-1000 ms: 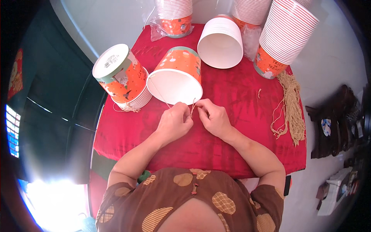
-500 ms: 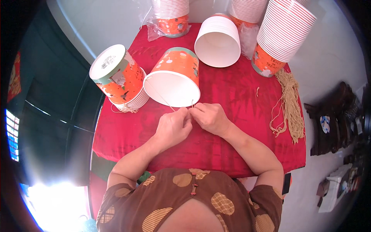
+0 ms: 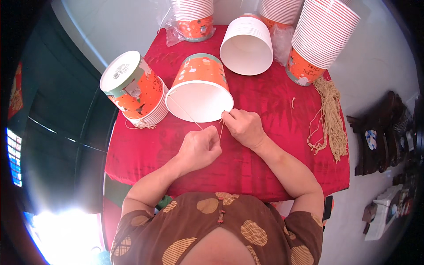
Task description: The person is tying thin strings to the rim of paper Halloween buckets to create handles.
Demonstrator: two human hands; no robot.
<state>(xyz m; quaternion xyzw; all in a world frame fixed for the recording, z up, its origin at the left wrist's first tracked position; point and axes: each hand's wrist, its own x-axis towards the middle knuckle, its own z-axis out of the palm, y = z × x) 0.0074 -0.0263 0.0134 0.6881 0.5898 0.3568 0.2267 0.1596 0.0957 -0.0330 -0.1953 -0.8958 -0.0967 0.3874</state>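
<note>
An orange paper bucket [image 3: 199, 70] with a green base lies on its side, its white mouth turned toward me. A thin beige cord [image 3: 185, 111] runs from the left of its rim down to my left hand [image 3: 198, 148], whose curled fingers grip it. Beside the rim's lower right, my right hand [image 3: 244, 128] pinches the cord with thumb and fingertips. A short strand hangs between the two hands. My right fingertips hide where the cord meets the rim.
Upside-down nested buckets [image 3: 134, 90] stand at the left, with cord by their rims. A white-sided stack [image 3: 247, 51] lies behind. At the right, a tall bucket stack [image 3: 324, 37] leans near a beige cord bundle [image 3: 331, 119]. A plastic-wrapped stack [image 3: 194, 26] stands at the back of the red-covered table [image 3: 265, 172].
My right hand has moved up and slightly right to the rim, away from my left hand. The left has dropped a little. The bucket has shifted slightly right.
</note>
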